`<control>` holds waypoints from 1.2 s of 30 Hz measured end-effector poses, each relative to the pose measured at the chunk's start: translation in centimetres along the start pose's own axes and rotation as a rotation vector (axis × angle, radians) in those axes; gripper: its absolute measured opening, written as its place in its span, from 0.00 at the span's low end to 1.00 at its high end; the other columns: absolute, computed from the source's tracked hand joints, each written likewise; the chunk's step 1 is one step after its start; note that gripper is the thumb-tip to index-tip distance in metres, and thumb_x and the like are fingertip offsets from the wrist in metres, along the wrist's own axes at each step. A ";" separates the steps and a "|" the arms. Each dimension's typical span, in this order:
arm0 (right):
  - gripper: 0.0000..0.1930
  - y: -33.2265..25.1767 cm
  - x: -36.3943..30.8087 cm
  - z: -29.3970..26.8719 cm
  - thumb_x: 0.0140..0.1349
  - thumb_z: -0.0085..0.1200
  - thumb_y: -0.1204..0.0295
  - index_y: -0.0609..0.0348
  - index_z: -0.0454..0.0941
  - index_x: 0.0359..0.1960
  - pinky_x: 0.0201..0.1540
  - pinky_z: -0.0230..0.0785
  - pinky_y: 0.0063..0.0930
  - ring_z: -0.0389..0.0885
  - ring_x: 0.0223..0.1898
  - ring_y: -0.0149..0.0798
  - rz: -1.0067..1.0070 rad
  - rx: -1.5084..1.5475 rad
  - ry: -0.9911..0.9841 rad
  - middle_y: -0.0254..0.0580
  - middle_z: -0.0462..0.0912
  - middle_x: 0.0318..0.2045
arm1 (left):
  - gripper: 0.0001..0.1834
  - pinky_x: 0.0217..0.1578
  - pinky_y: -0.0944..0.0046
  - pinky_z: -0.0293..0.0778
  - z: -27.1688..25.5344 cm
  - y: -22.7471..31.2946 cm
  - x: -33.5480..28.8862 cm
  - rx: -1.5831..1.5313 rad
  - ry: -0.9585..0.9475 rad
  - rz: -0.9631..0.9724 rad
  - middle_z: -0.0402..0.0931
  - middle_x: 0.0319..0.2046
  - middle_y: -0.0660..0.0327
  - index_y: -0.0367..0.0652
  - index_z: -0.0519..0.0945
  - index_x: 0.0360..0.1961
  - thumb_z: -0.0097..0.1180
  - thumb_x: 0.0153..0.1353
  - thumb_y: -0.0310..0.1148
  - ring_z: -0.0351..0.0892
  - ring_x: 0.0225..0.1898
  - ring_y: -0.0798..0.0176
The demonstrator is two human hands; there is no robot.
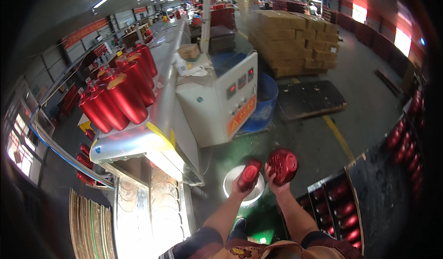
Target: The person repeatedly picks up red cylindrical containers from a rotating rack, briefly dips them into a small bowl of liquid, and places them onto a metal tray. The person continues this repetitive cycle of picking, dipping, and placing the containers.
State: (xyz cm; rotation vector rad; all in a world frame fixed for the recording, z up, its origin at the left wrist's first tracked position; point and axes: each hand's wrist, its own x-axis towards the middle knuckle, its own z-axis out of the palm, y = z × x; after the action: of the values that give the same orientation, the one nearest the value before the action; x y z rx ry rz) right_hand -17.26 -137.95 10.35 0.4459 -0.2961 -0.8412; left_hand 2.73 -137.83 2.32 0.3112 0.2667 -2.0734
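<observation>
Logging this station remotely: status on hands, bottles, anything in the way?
Left hand holding red bottle; right hand holding second red bottle. Bottles apart. White bucket behind left hand in view; nothing visibly blocking.

Left hand (238, 190) gripping one red bottle (250, 170), right hand (278, 185) gripping another red bottle (283, 164), both near white bucket (227, 184); white control box (194, 109) ahead, standing bottles (123, 97) atop silver machine (124, 147), carton stack (293, 44) behind.

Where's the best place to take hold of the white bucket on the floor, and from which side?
Probably the rim of the white bucket, at its left edge, coming from above and the left: it is round and open-topped, and that stretch shows bare, while the left hand and its red bottle cover part of the opening.
</observation>
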 end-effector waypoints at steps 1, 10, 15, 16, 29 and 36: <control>0.36 -0.5 1.1 -1.1 0.53 0.62 0.51 0.49 0.68 0.63 0.47 0.78 0.34 0.73 0.57 0.45 -0.043 0.000 0.048 0.47 0.67 0.63 | 0.29 0.44 0.53 0.81 -1.0 0.6 0.2 -0.020 -0.072 -0.007 0.72 0.58 0.46 0.42 0.68 0.63 0.48 0.65 0.46 0.75 0.54 0.45; 0.39 -0.8 3.3 -1.3 0.51 0.62 0.48 0.50 0.67 0.64 0.47 0.78 0.37 0.72 0.59 0.45 -0.016 -0.055 0.062 0.47 0.67 0.64 | 0.44 0.48 0.51 0.78 -3.7 2.7 0.5 -0.276 -0.441 -0.167 0.62 0.62 0.43 0.39 0.55 0.70 0.59 0.58 0.46 0.70 0.55 0.47; 0.38 -0.6 -1.3 -0.6 0.54 0.60 0.48 0.48 0.66 0.66 0.52 0.75 0.43 0.68 0.63 0.43 0.075 -0.172 -0.020 0.40 0.65 0.67 | 0.36 0.47 0.46 0.80 0.6 2.1 -8.8 0.313 0.017 0.339 0.71 0.58 0.48 0.43 0.66 0.65 0.58 0.57 0.46 0.74 0.57 0.45; 0.36 -0.4 -2.3 -0.6 0.56 0.59 0.49 0.48 0.66 0.66 0.55 0.73 0.44 0.67 0.64 0.43 0.080 -0.189 -0.008 0.40 0.64 0.67 | 0.37 0.51 0.43 0.78 1.6 1.9 -11.9 0.252 -0.085 0.330 0.71 0.58 0.50 0.45 0.67 0.65 0.61 0.55 0.44 0.73 0.59 0.45; 0.22 23.5 2.0 -3.7 0.59 0.62 0.74 0.59 0.77 0.56 0.60 0.65 0.27 0.76 0.54 0.36 -0.347 -2.084 -0.180 0.41 0.79 0.54 | 0.31 0.62 0.57 0.68 1.8 -2.1 -48.0 1.973 0.901 0.895 0.66 0.62 0.51 0.54 0.77 0.60 0.67 0.53 0.27 0.68 0.63 0.49; 0.26 37.2 10.4 -17.9 0.53 0.63 0.77 0.36 0.81 0.54 0.61 0.68 0.36 0.72 0.60 0.48 -0.038 -2.372 -0.623 0.43 0.66 0.64 | 0.30 0.59 0.58 0.71 -6.7 5.9 -50.0 2.114 0.561 1.032 0.69 0.62 0.54 0.65 0.84 0.52 0.69 0.48 0.22 0.68 0.62 0.49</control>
State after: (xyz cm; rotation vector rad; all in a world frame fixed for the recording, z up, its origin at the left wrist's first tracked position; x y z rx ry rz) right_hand 21.03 -119.61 13.88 -2.0304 0.2776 -0.8138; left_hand 32.77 -98.00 12.02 1.7222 -1.5378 -0.4276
